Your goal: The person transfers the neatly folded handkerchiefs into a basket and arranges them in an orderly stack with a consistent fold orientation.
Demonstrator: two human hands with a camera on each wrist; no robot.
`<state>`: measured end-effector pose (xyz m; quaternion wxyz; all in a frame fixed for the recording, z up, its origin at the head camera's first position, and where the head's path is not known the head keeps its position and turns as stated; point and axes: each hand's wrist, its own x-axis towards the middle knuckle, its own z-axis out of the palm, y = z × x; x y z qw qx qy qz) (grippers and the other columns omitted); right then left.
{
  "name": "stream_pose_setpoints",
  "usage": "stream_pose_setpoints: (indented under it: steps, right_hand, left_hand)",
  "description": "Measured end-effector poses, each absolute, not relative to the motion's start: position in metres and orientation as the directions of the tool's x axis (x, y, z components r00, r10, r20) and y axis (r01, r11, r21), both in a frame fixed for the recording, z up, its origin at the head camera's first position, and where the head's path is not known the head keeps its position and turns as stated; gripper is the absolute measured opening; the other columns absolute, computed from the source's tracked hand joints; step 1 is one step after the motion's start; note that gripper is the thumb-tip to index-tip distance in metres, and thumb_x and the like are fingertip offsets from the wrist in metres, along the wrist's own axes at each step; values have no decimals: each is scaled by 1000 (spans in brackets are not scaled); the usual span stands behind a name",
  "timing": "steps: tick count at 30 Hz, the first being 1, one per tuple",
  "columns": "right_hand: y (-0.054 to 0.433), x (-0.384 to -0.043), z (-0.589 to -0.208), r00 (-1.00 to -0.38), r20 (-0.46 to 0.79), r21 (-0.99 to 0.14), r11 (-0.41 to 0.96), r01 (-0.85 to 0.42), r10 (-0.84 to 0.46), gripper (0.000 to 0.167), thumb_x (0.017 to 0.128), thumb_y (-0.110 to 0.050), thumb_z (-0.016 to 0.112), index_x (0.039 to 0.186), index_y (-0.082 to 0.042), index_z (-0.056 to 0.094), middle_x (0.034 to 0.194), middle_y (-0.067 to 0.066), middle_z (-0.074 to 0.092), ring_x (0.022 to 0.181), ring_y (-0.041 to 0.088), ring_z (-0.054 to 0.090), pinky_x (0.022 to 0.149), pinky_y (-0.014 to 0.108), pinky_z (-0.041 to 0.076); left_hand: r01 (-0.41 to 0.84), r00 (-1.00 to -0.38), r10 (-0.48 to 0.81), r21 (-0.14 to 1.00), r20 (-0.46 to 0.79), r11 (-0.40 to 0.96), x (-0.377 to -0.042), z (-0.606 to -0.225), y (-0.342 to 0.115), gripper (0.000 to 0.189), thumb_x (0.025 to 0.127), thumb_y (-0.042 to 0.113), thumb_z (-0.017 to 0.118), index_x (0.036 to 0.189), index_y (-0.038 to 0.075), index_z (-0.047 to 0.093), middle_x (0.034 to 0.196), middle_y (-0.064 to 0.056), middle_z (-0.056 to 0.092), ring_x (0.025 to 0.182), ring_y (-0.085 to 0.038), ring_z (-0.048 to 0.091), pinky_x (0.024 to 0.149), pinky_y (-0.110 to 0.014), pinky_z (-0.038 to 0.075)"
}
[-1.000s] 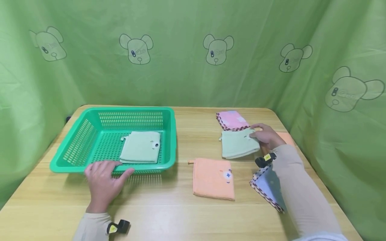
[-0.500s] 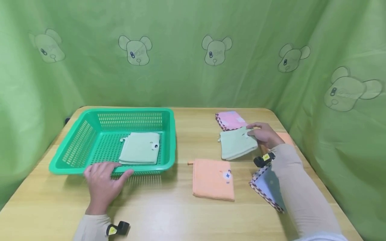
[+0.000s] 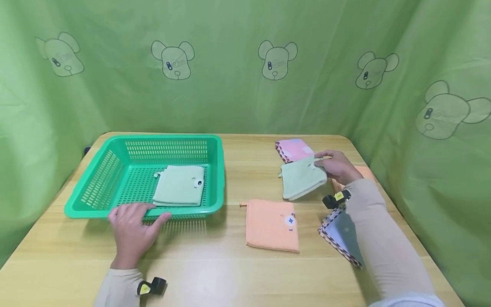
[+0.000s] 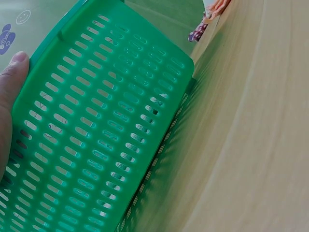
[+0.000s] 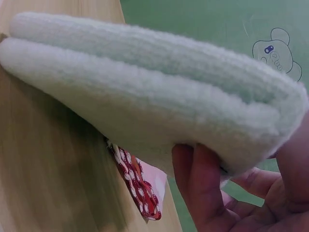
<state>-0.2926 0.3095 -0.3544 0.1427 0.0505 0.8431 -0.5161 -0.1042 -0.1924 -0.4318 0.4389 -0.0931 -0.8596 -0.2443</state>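
Note:
My right hand pinches the right edge of a pale green folded towel. That edge is raised and the left side slopes down toward the table. In the right wrist view the thick folded layers of the towel show, with fingers under its corner. My left hand grips the near rim of a green slotted plastic basket, its thumb on the outside. The left wrist view has the basket wall beside the thumb. Inside the basket lies another pale green folded towel.
An orange folded towel lies mid-table. Behind the held towel is a pink cloth with a checked border. A blue bordered cloth and another orange towel lie partly under the right arm. Green curtains surround the table.
My right hand has raised the right side of the pale green towel, which now tilts more. The left hand stays on the basket rim.

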Motion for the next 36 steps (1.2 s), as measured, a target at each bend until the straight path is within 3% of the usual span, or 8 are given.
stream_pose_setpoints:
  steps: [12,20,36]
  right_hand:
    - [301,-293,-347,-960,-273,-865,451,221,-53,48,97,-8,51,141,6,37,131,26,42,86,16,60,76,28,53]
    - [297,-293,-344,-966,-253,-877,437,202,-60,46,99,-9,50,141,6,37,131,25,42,87,15,60,78,27,53]
    - [293,-292,-343,-971,-234,-874,450,185,-55,49,100,-13,49,144,3,36,126,22,46,93,18,59,80,27,52]
  left_hand:
    - [359,-622,-64,357,780,862,-102,-428,-190,80,82,79,47,81,1,67,81,-19,68,79,-40,54,85,-59,25]
    - [373,-595,-56,337,802,864,-104,-429,-190,80,83,78,46,80,1,66,79,-19,67,76,-39,53,82,-59,26]
    - [373,-599,-57,342,799,862,-102,-428,-190,79,83,77,47,80,1,66,78,-18,67,76,-38,52,82,-59,26]
